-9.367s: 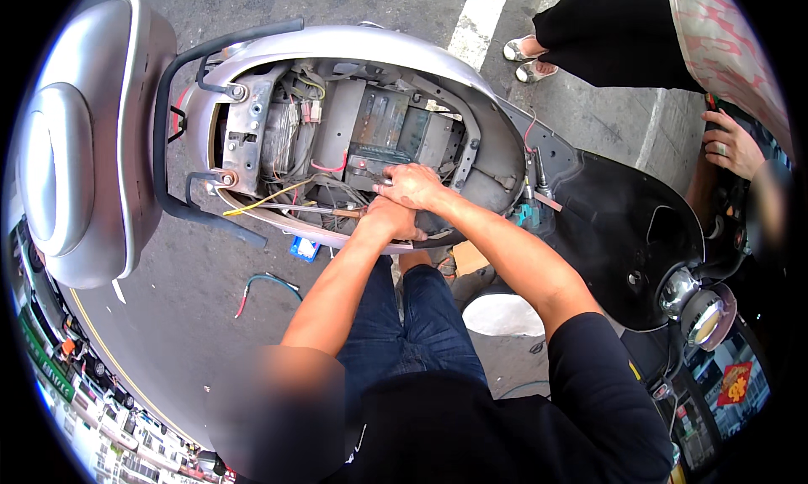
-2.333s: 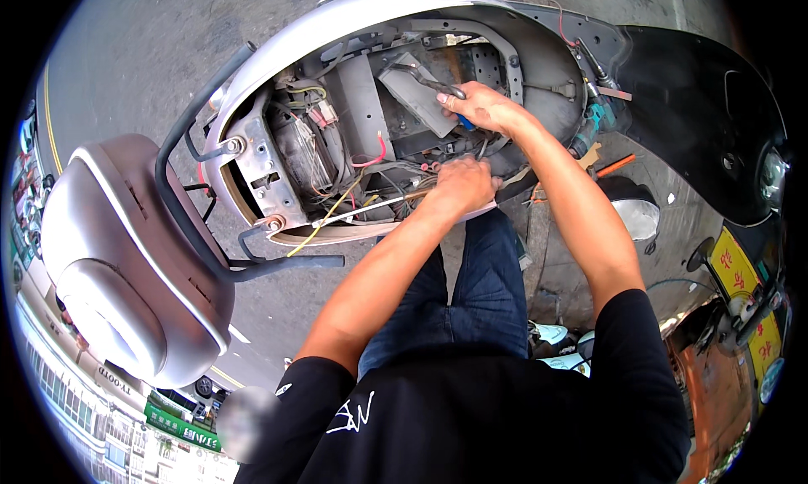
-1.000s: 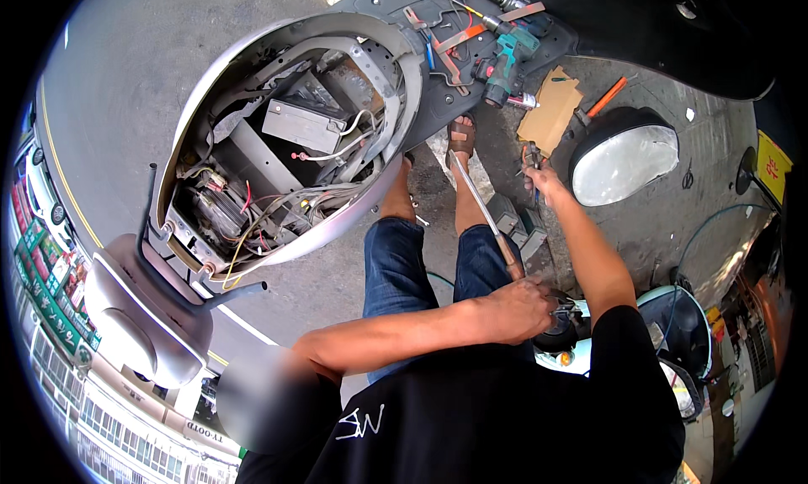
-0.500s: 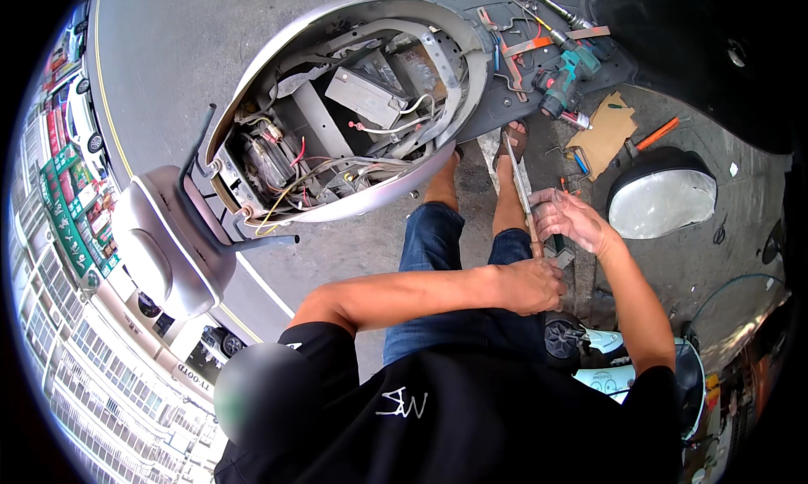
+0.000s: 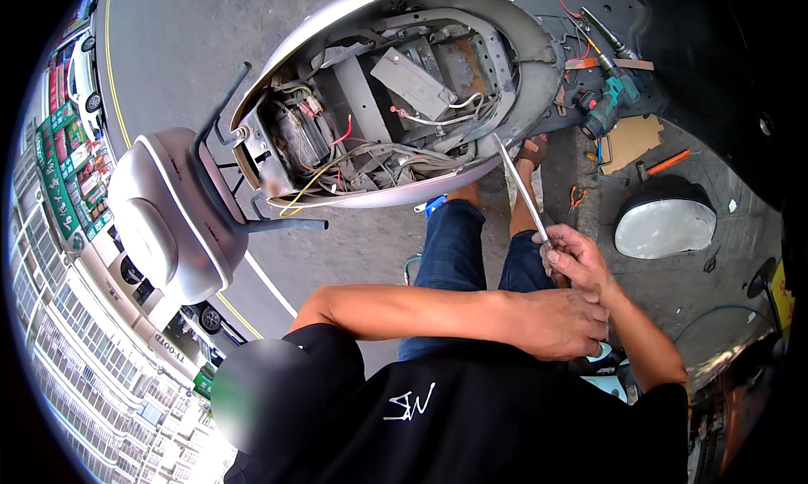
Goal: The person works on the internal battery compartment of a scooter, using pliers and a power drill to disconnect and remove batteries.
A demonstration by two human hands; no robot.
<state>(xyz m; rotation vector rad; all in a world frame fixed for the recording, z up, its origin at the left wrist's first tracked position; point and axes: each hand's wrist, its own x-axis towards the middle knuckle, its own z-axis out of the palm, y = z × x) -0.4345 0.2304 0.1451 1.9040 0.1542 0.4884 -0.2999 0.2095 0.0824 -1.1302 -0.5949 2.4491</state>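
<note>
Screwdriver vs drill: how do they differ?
The screwdriver is in the right hand; the drill lies on the footboard. The screwdriver is slim, with a bare metal shaft; the drill is bulky, with a teal-and-black body. Both are tools.

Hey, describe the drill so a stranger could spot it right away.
Find the silver scooter with its body open on top. Go right along it to the flat dark footboard. The drill lies at the footboard's lower edge, the only bulky teal-and-black tool beside thin metal rods.
</note>
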